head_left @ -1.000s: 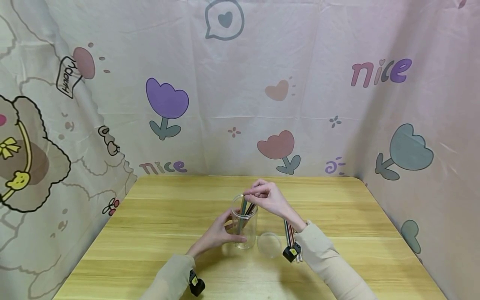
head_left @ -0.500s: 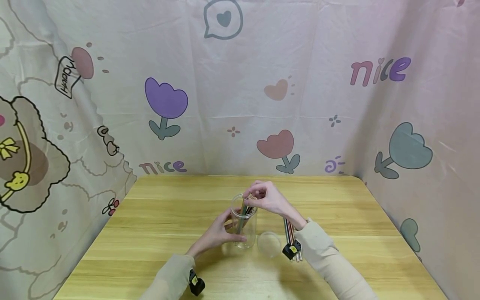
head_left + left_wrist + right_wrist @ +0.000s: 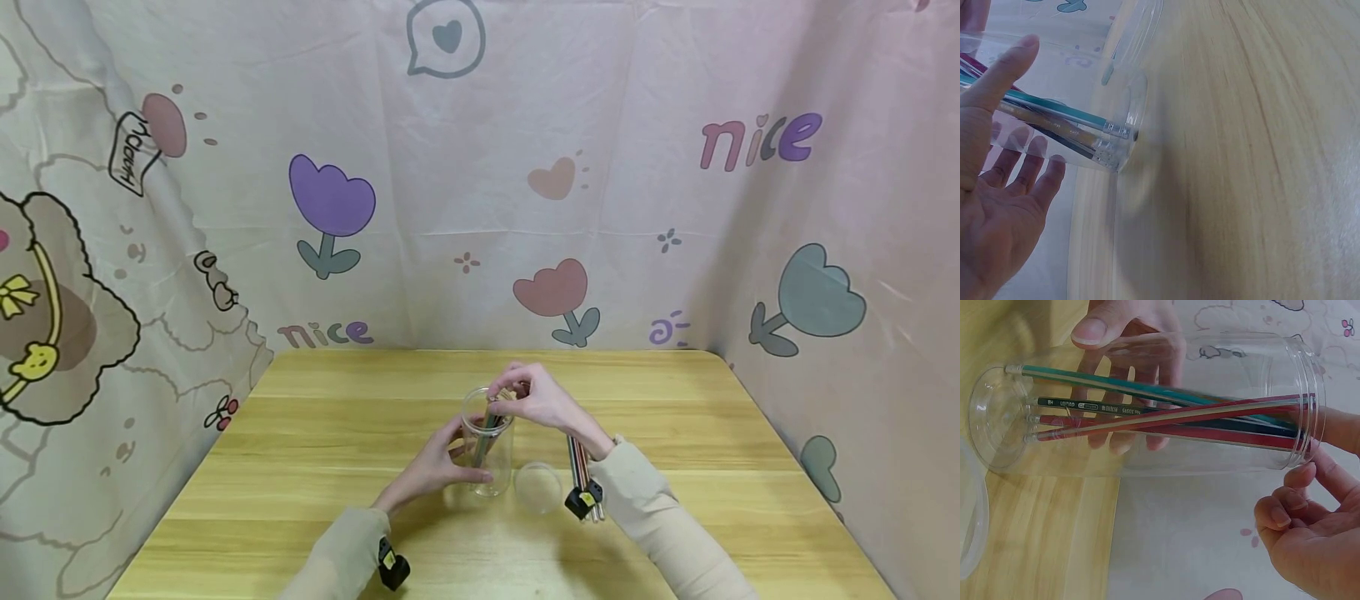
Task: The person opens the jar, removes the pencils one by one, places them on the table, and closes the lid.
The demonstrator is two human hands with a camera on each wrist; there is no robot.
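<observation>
A clear plastic jar (image 3: 498, 475) stands upright on the table with several pencils (image 3: 1166, 419) leaning inside, green, black and red. Their eraser ends rest at the jar's bottom. My left hand (image 3: 435, 467) grips the jar from the left, its thumb (image 3: 1007, 72) on the near side and fingers round the far side. My right hand (image 3: 540, 400) is at the jar's mouth, thumb and forefinger pinching the top of a pencil there. The other fingers (image 3: 1279, 509) of that hand are curled just outside the rim.
A round clear lid (image 3: 538, 489) lies flat right of the jar. Further right, a bunch of pencils (image 3: 577, 462) lies on the wooden table (image 3: 360, 392), partly under my right wrist and its black camera (image 3: 583, 500). A printed cloth (image 3: 450, 167) hangs behind.
My right hand has dropped slightly at the jar's mouth, and the pencil tops under its fingers sit a little lower and further right. My left hand and the jar hold still.
</observation>
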